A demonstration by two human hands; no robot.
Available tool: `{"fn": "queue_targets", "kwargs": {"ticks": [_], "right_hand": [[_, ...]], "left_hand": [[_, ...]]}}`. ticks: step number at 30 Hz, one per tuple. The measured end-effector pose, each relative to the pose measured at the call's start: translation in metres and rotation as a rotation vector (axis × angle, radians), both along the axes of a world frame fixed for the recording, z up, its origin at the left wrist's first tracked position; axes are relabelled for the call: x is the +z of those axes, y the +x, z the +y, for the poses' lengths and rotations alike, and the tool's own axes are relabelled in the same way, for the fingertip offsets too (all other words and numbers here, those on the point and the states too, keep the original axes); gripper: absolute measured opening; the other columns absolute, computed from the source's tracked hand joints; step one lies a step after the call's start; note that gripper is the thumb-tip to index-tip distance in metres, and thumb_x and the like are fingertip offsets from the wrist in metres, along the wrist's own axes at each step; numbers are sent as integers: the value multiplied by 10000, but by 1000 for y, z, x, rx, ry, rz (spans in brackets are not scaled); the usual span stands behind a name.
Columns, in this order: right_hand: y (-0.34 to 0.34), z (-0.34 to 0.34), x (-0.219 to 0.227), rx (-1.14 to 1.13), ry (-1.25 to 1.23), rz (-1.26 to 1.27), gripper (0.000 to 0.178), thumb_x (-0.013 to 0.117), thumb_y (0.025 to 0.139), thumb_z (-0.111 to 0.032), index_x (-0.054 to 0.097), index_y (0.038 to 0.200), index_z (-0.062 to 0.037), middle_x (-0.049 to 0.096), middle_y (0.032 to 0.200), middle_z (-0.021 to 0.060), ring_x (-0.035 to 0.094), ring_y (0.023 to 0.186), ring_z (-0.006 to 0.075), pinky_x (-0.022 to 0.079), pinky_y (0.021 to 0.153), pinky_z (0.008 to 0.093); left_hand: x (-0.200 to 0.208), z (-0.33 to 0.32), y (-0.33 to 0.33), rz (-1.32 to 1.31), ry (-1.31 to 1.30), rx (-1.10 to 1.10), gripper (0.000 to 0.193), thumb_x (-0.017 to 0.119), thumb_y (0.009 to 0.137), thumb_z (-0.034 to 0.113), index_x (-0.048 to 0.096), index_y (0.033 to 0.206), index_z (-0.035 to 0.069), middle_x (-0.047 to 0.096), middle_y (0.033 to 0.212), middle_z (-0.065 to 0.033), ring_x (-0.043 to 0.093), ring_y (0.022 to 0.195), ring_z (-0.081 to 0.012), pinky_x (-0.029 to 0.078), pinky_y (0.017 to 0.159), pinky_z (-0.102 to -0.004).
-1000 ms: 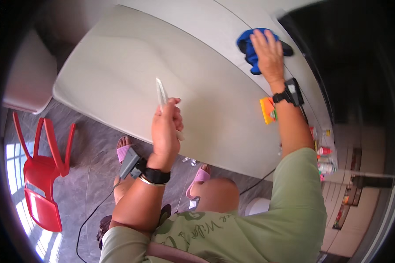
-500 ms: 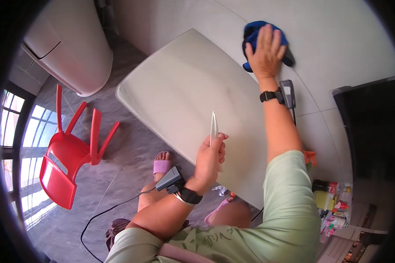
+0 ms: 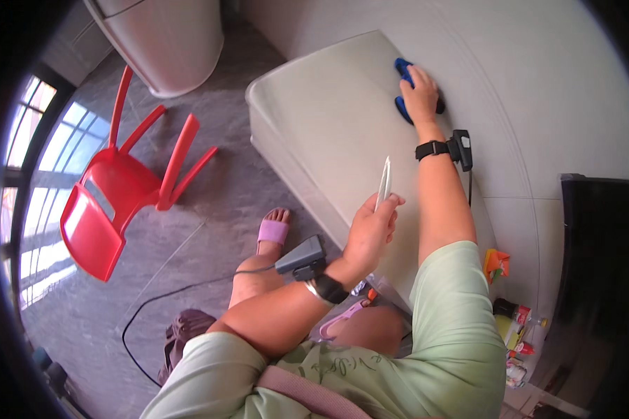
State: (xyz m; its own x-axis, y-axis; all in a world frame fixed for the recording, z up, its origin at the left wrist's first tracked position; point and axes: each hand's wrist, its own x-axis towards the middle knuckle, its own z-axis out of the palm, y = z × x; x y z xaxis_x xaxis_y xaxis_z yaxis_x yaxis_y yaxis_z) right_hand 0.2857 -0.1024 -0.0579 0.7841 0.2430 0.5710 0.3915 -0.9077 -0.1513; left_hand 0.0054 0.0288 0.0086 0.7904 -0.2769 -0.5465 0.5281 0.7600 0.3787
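My right hand is on a blue and black cloth, at the far right edge of a pale, smooth-topped piece of furniture beside the wall. Its fingers curl over the cloth and hide much of it. Lower down, above the same pale top, my left hand is closed around a thin, pointed whitish strip. The tip points up and away from me; its lower part is inside the fist, and I cannot tell its kind.
A red plastic chair lies on the grey tiled floor at left. Behind it stands a pale rounded cabinet or bin. A black panel and several bottles and packets are at right. A cable trails from my left wrist device.
My right hand and the cloth have come down from the wall onto the furniture's edge, its fingers now more curled. The left hand still holds the strip. The whole view has shifted.
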Motion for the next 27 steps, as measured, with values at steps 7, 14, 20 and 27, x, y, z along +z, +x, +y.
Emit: {"fn": "queue_targets", "kwargs": {"ticks": [7,14,20,27], "right_hand": [[-11,87,11,521,11,-72,320,595,806,-229,622,1113,-140,597,1156,61,521,1075,269,411,899,399],[-100,155,37,809,15,33,303,571,815,-121,590,1106,-40,589,1129,120,540,1058,267,409,931,370],[-185,112,29,855,9,177,322,638,770,-152,634,1093,-164,578,1177,31,478,1143,276,358,965,387],[-283,15,47,634,2,432,372,651,746,-130,592,1110,-83,530,1235,107,424,1192,345,321,1000,435]], "left_hand": [[3,14,14,-148,182,408,174,500,924,225,551,946,60,375,625,75,320,510,-20,272,452,-191],[4,12,14,-393,355,610,145,480,942,165,562,938,45,414,649,73,347,540,-6,281,479,-176],[14,-11,-9,-530,440,542,135,483,939,137,559,933,26,466,684,42,415,610,-28,325,540,-178],[21,-41,-20,-525,505,477,73,519,867,68,570,897,25,534,698,-14,500,733,-93,404,671,-231]]}}
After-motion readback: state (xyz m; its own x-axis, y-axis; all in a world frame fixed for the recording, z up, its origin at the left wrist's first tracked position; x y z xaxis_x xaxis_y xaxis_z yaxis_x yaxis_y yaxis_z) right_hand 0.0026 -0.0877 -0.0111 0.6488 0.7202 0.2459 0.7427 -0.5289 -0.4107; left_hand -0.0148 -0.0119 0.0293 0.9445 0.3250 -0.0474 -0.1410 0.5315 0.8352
